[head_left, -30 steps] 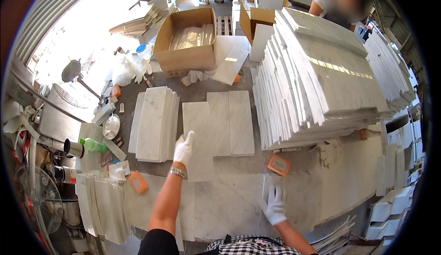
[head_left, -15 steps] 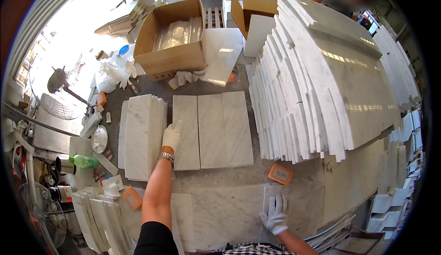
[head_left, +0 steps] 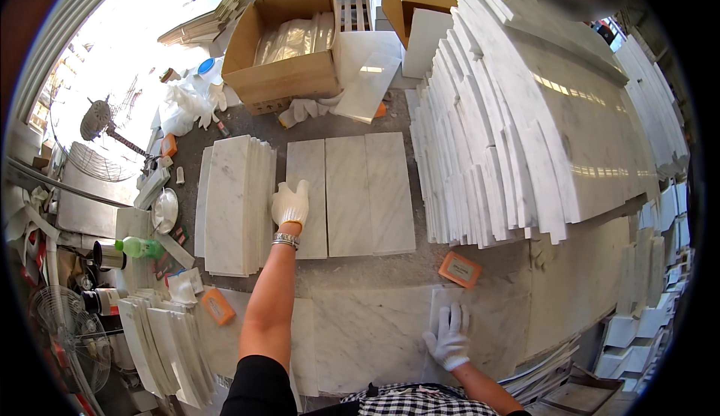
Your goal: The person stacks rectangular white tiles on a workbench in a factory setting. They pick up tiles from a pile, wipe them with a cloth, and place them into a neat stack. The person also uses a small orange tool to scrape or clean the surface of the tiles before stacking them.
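Observation:
My left hand, in a cream knitted glove, rests on the left part of the first of three pale marble tiles. Its thumb stands apart from the fingers, which are foreshortened; nothing shows in its grasp. The middle tile and the right tile lie flush alongside. Just left of this hand is a stack of similar tiles. My right hand, also in a white glove, lies flat with fingers spread on a larger marble slab near my body.
Orange blocks lie at both sides of the work area. A tall pile of marble slabs rises at right. Beyond the tiles stand an open cardboard box and loose gloves. A green bottle is at left.
My left hand has shifted slightly right, further onto the first tile, and its fingers look more drawn in. My right hand stays flat on the slab. The whole view has moved a little.

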`<state>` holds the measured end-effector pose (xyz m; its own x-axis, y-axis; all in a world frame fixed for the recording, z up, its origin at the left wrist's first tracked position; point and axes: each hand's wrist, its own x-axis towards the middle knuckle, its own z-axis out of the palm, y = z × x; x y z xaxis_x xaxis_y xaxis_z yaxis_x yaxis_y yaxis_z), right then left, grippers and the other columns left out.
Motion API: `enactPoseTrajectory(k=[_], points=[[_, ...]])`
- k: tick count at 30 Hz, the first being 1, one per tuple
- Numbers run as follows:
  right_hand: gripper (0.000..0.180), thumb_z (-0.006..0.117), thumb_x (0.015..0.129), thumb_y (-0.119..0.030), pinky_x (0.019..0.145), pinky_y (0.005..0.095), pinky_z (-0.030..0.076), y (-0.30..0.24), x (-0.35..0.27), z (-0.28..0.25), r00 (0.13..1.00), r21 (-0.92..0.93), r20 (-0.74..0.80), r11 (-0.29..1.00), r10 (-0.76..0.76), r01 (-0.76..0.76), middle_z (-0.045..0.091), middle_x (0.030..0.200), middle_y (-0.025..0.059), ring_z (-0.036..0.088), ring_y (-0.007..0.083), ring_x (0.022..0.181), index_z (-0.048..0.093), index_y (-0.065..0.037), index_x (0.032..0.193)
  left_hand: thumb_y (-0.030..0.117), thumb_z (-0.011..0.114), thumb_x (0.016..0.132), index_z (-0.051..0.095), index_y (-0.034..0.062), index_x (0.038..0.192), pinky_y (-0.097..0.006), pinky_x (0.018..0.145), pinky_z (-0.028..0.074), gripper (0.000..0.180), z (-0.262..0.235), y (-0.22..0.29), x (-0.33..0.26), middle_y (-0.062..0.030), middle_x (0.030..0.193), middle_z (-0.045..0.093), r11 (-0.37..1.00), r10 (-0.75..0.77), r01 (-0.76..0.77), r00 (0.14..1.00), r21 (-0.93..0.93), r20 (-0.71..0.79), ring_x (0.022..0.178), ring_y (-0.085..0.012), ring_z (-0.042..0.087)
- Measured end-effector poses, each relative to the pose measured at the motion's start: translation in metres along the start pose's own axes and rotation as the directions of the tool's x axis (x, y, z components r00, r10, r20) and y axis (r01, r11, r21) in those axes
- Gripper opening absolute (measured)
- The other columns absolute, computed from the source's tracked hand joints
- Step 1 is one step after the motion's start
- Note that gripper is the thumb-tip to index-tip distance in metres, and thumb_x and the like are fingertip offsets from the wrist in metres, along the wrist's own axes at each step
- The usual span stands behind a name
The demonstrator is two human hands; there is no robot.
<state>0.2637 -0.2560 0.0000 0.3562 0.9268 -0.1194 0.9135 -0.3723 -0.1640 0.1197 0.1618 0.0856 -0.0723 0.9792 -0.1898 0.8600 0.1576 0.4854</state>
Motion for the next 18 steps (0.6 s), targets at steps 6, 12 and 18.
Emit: enactPoseTrajectory(k=[6,12,18], points=[[0.091,0.075,0.084,-0.053,0.119,0.0687,0.025,0.004,-0.001,0.003,1.0,0.026,-0.03,1.0,-0.006,0.007,0.034,0.161,0.0236,0.029,0.0509,0.149,0.047,0.0,0.151,0.045,0.056,0.098,0.057,-0.0032,0.144,-0.053,0.108,0.048,0.066,-0.008,-0.003,-0.014,-0.0334,0.134,0.064,0.985,0.148,-0.145,0.988,-0.096,0.032,0.128,-0.047,0.06],[0.084,0.074,0.081,-0.046,0.119,0.065,0.027,0.005,-0.005,-0.004,0.999,0.027,0.022,0.999,0.04,-0.04,0.039,0.155,0.0241,0.033,0.0496,0.145,0.049,-0.002,0.148,0.036,0.059,0.103,0.047,-0.0002,0.154,-0.048,0.123,0.033,0.063,-0.003,-0.01,-0.064,-0.0293,0.159,0.046,0.951,0.287,-0.274,0.954,-0.142,0.083,0.148,-0.0432,0.043],[0.08,0.068,0.091,-0.05,0.117,0.0618,0.032,0.02,-0.017,0.007,0.991,0.024,-0.126,0.999,-0.039,0.042,0.039,0.159,0.0225,0.037,0.0451,0.146,0.047,-0.007,0.155,0.02,0.068,0.1,0.047,0.0024,0.155,-0.058,0.124,0.026,0.062,0.06,-0.044,-0.242,-0.0263,0.163,0.04,0.898,0.421,-0.39,0.897,-0.205,0.136,0.151,-0.042,0.04]])
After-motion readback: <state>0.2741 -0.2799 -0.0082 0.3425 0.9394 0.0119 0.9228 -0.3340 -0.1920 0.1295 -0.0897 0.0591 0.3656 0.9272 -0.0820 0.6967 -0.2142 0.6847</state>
